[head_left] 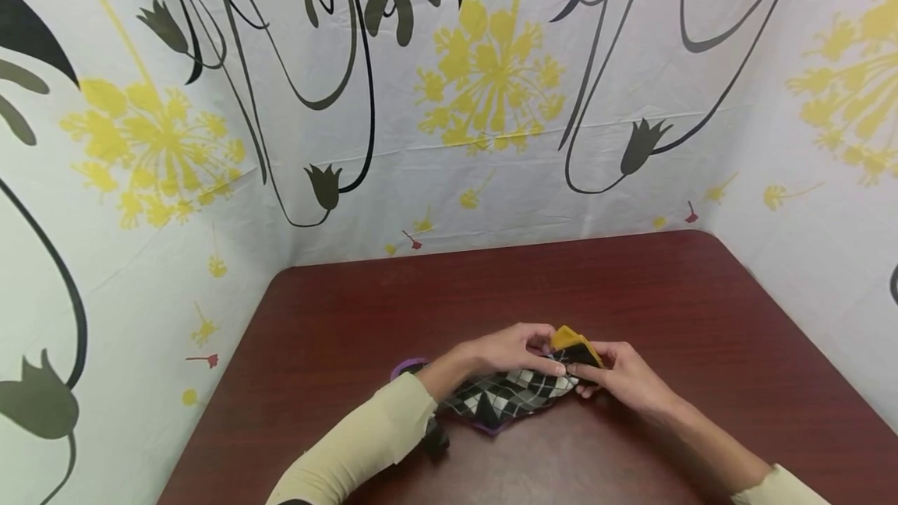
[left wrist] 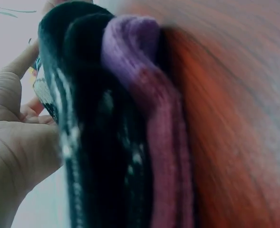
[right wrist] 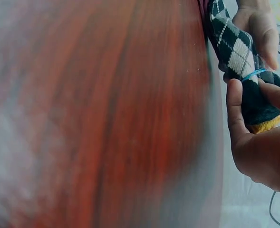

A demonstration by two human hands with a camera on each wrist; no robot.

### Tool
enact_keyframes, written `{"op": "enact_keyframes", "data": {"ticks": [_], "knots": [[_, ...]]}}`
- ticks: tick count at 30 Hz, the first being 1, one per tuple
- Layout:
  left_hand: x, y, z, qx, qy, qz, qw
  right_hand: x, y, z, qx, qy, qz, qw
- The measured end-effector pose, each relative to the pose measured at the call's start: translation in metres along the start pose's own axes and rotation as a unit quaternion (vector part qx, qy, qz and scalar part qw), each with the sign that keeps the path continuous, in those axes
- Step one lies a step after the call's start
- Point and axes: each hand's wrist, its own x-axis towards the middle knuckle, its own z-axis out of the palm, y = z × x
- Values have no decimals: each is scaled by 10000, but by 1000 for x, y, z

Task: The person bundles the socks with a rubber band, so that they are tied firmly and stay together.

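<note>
A bundle of argyle socks [head_left: 501, 400] in black, grey and white lies across the table between my hands. Purple trim [left wrist: 163, 123] runs along one edge, and yellow fabric [head_left: 567, 337] shows at the right end. Thin blue string or band [right wrist: 255, 74] crosses the bundle near that end. My left hand [head_left: 508, 349] holds the bundle from above, thumb along the patterned fabric and fingers bent by the yellow part. With thumb and fingers on either side, my right hand [head_left: 624, 376] pinches the dark end just beyond the band. Some fingers are hidden behind the fabric.
The dark red wooden table [head_left: 393, 302] has rounded far corners. White cloth walls [head_left: 449, 209] with flower prints stand behind it and along both sides. A dark piece [head_left: 435, 439] shows below the left sleeve [head_left: 365, 435].
</note>
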Motion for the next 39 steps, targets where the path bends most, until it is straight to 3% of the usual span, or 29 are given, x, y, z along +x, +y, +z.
{"op": "enact_keyframes", "data": {"ticks": [4, 7, 12, 16, 19, 22, 28, 39], "knots": [[0, -2, 1, 251, 302, 186, 9991, -1, 0, 1, 19, 24, 46, 10000], [-1, -1, 4, 734, 755, 261, 9941, -3, 0, 0, -112, -49, -66, 9999], [-1, 2, 8, 1319, 1409, 87, 9812, -2, 2, -2, -535, -105, -330, 9980], [1, -1, 12, 1503, 1649, -45, 9748, -2, 2, -2, -638, -82, -149, 9978], [1, -4, 14, 1529, 1602, -108, 9751, -4, 3, -1, -580, -228, -55, 9980], [1, -8, 13, 1455, 1346, -107, 9801, -5, 2, -1, -750, -362, -131, 9964], [-1, -9, 8, 1203, 990, -49, 9878, 1, -6, 1, -1551, 78, -207, 9877], [-13, -10, -4, 1476, 409, -318, 9877, 13, -17, 0, -1555, 366, -88, 9871]]}}
